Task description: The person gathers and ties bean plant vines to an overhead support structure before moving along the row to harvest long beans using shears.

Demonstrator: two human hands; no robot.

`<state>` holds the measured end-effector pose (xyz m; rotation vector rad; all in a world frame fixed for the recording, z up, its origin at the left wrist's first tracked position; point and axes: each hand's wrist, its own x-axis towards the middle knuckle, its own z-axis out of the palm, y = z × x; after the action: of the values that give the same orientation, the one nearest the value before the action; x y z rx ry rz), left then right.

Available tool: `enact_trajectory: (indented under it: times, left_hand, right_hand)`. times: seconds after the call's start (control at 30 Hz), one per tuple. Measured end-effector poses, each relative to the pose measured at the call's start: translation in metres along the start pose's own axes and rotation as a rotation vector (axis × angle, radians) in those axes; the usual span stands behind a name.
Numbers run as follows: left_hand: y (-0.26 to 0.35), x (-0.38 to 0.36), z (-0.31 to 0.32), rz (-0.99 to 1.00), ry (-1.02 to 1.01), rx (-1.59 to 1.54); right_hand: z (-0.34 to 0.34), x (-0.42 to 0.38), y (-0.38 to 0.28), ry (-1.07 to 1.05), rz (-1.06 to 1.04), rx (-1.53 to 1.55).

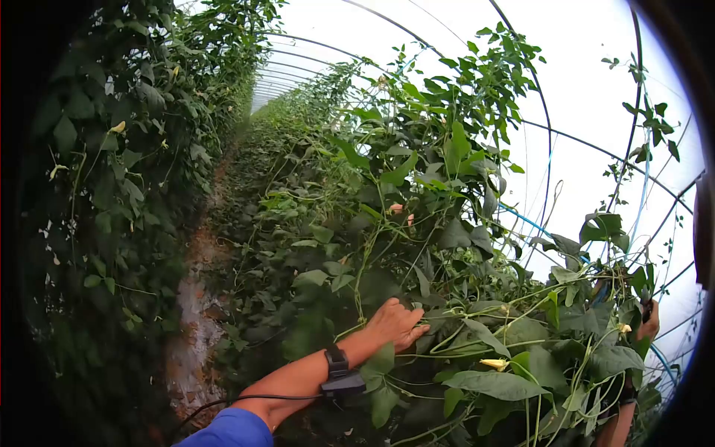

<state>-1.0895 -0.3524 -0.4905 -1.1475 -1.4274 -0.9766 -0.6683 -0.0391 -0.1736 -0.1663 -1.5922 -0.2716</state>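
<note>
My left hand (395, 325) reaches into a climbing vine (484, 339) that looks like a bean plant. Its fingers are curled closed around thin green stems, and leaves partly cover the fingertips. A black strap with a small dark box (342, 381) sits on that wrist, and a cable runs from it. At the far right, my right hand (650, 322) is raised among the leaves beside the same plant. Foliage hides most of its fingers, and something dark shows near them. A pale yellow flower (494, 364) and a broad leaf (497, 385) hang between the hands.
A dense wall of vines (112, 186) stands on the left. A narrow dirt path (199, 298) runs between the rows. Curved greenhouse hoops (547, 112) arch overhead, and a blue cord (530, 222) slants through the plants on the right.
</note>
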Motion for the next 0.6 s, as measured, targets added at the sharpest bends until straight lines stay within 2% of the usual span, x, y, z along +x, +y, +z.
enact_trajectory:
  times: [0.03,0.1,0.23,0.27,0.43,0.47,0.5,0.6]
  left_hand:
    - [-0.003,-0.009,-0.009,-0.003,0.002,-0.008]
    - [-0.018,-0.018,-0.030,0.054,0.010,-0.061]
    - [-0.033,-0.036,-0.054,0.066,-0.029,-0.090]
    - [-0.036,-0.040,-0.053,0.060,-0.030,-0.101]
    - [-0.039,-0.058,-0.043,-0.038,0.038,-0.172]
    - [-0.040,-0.063,-0.038,-0.033,0.037,-0.178]
    - [-0.039,-0.071,-0.029,-0.045,0.064,-0.176]
    - [-0.036,-0.076,-0.014,-0.067,0.054,-0.167]
  right_hand:
    - [0.002,0.005,0.012,-0.003,-0.004,-0.007]
    - [0.018,0.014,0.064,0.074,0.173,0.816]
    - [0.010,0.010,0.059,0.083,0.286,0.941]
    - [0.007,0.011,0.057,0.076,0.288,0.931]
    - [0.002,-0.001,0.027,-0.006,-0.102,0.110]
    - [-0.001,0.000,0.035,-0.039,-0.036,0.087]
    - [-0.007,-0.003,0.008,-0.120,0.056,-0.097]
    - [0.005,0.003,0.020,0.008,0.008,0.015]
